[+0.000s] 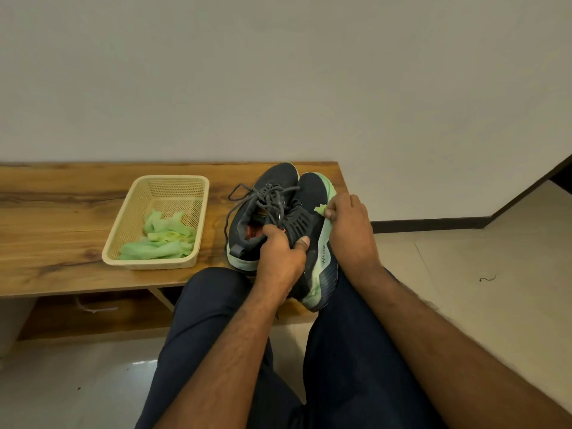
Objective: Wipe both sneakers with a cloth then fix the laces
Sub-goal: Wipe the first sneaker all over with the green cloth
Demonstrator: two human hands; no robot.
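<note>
Bench point(62, 218) of wood is the biggest thing, and both sneakers sit at its right end. Left of them on the bench is a basket point(130, 218) of spare green cloths point(161, 239). The near sneaker point(312, 212) is tipped up, with the left hand point(283, 252) curled round its collar. The right hand point(346, 230) pinches a small green cloth point(320, 209) against the shoe's side. Loose laces point(247, 193) could snag, and hard rubbing could slide the shoe off the edge.

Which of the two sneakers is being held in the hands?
The right sneaker, tilted on its side, sole showing. The left sneaker stands flat on the bench.
</note>
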